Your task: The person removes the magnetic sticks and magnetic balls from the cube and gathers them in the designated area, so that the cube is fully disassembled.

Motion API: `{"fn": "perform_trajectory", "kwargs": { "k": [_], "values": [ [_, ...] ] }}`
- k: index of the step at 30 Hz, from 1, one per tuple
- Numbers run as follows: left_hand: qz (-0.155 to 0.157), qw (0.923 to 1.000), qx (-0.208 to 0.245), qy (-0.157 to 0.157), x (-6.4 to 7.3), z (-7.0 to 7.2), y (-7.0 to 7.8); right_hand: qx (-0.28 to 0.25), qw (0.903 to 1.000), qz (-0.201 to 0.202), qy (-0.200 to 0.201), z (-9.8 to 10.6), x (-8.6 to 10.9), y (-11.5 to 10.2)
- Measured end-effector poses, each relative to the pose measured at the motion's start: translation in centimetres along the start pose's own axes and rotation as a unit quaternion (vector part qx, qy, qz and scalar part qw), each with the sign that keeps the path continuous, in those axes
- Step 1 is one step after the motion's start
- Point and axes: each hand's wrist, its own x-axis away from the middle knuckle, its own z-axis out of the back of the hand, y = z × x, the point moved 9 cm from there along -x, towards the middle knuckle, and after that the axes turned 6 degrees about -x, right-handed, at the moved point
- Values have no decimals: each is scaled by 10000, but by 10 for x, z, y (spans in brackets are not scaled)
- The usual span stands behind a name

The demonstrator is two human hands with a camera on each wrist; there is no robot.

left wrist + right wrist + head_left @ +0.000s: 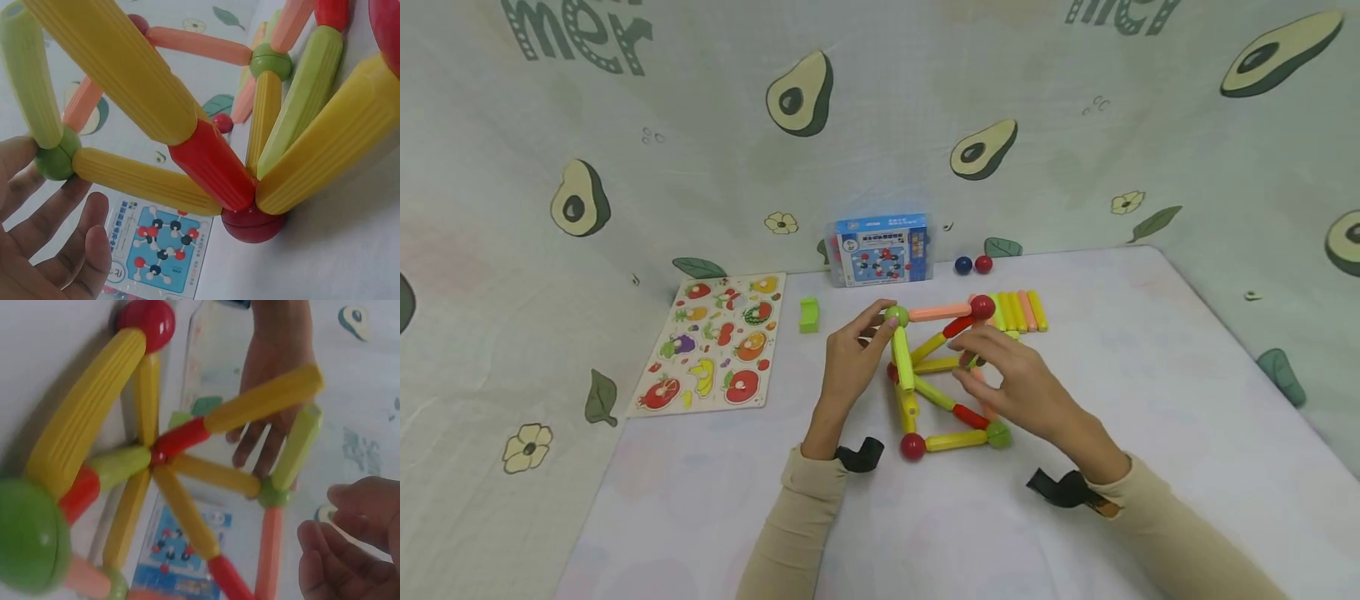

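A frame of plastic rods and balls stands on the table. My left hand (848, 362) pinches the green ball (897, 316) at its upper left corner. From that ball a salmon rod (938, 312) runs to a red ball (982, 307), and a light green rod (903, 360) sticks out with its far end free. In the left wrist view, a yellow rod (147, 182) joins the green ball to a lower red ball (253, 224). My right hand (1028, 383) hovers at the frame's right side, fingers loosely bent, holding nothing; the right wrist view shows a gap between its fingers (322, 547) and the rods.
Behind the frame lies a row of spare rods (1026, 311). A blue ball (963, 265) and a red ball (983, 264) sit farther back, beside a boxed set (882, 254). At left are a light green block (808, 315) and a fruit puzzle board (651, 367).
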Motion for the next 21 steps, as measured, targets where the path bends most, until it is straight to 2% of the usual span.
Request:
{"fn": "perform_trajectory", "kwargs": {
  "k": [5, 10, 17, 21],
  "values": [
    [81, 9999, 48, 123, 0, 1, 0, 77, 9987, 422, -292, -26, -10, -25],
    [50, 9998, 115, 172, 0, 0, 0, 301, 9950, 888, -339, -43, -17, -32],
    [-32, 9998, 165, 105, 0, -3, 3, 474, 9906, 1277, -136, -42, -13, -38],
    [-70, 9998, 80, 157, 1, 1, 2, 486, 9902, 1312, 56, -35, -13, -40]
  ]
}}
